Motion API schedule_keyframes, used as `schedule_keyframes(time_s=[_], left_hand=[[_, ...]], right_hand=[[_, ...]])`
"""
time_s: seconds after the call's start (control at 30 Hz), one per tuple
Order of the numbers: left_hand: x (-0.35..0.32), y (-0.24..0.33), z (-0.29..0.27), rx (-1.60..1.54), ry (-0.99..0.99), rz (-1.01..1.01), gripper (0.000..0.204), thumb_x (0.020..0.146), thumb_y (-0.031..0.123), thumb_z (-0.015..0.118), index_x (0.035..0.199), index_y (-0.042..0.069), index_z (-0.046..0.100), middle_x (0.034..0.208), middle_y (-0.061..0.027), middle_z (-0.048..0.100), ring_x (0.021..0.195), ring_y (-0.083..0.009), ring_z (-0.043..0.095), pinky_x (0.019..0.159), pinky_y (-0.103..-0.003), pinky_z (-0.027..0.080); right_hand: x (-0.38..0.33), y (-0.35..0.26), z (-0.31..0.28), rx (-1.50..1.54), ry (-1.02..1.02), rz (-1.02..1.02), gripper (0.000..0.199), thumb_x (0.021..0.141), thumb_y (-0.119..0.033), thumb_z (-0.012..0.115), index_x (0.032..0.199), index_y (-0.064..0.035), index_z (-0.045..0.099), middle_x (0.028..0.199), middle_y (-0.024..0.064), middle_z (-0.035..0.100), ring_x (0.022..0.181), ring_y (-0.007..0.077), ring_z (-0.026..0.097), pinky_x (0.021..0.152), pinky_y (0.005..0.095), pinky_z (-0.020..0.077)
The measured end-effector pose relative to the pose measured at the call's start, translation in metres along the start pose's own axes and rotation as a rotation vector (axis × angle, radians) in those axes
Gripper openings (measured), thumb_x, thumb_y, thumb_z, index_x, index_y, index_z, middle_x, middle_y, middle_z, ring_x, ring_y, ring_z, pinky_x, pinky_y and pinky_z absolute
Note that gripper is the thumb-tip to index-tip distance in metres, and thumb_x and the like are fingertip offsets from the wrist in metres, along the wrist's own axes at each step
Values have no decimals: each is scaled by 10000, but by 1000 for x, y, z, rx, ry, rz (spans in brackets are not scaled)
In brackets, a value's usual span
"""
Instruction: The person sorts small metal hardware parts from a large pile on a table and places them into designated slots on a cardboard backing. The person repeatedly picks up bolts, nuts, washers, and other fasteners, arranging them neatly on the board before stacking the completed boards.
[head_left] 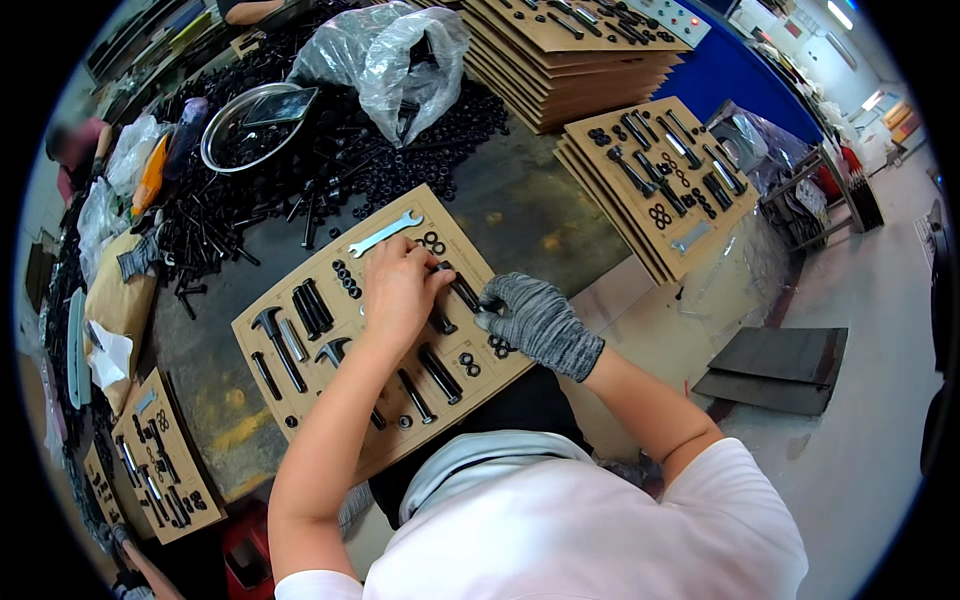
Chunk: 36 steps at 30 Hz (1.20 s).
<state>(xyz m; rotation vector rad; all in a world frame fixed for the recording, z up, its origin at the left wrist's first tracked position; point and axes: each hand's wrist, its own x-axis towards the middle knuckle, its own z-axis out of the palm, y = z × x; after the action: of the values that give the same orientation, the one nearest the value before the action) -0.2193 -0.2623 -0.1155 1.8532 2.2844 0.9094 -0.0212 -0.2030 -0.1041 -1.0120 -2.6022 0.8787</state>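
A brown cardboard board lies in front of me, with black hardware set on it in groups. My left hand is bare and its fingers pinch together at the upper end of a black bolt near the board's right side. At the bolt's lower end, my right hand, in a grey knit glove, closes its thumb and fingers. A silver open-end wrench is above my left hand. Left of my forearm are a black T-shaped piece and several black bolts. Nuts sit beside larger bolts.
Loose black bolts and nuts are heaped at the back, around a round metal bowl and a clear plastic bag. Filled boards are stacked at right, more at lower left. Another person is at far left.
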Motion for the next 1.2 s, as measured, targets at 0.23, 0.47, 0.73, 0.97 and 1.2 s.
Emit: schedule_keyframes(time_s=[0.23,0.47,0.73,0.97,1.2], left_hand=[[1,-2,-27,-209,66,0,250,815,195,774,993,31,711,1046,-137,601,1010,-328,586,879,-413,481],[-33,-182,-123,106,-1,-323,245,998,224,553,1091,51,699,981,-137,683,917,-303,661,805,-384,509],[-26,-209,-113,-277,-189,-400,163,981,148,600,991,-3,661,797,-35,637,730,-123,533,699,-298,446],[-36,-212,-122,-179,-132,-297,164,963,134,597,997,-10,667,889,-83,683,855,-171,612,796,-330,492],[-28,-190,-138,-175,-106,-315,206,939,203,618,1028,40,707,963,-150,722,928,-276,682,819,-382,514]], right_hand=[[-15,0,-11,20,259,-145,315,882,-336,713,1020,-56,672,918,132,693,823,266,683,773,379,553],[-103,3,-25,685,-468,620,405,976,-411,600,1089,-32,686,873,86,719,712,112,625,682,267,542],[-102,-24,51,966,-239,658,337,956,-317,648,976,17,692,788,85,713,591,94,592,518,230,484],[-109,-33,60,1055,-140,604,270,937,-272,636,855,-16,670,715,56,652,552,81,529,502,228,439],[-119,-47,50,1091,31,590,215,892,-236,667,924,-24,649,677,58,649,496,87,534,444,207,418]])
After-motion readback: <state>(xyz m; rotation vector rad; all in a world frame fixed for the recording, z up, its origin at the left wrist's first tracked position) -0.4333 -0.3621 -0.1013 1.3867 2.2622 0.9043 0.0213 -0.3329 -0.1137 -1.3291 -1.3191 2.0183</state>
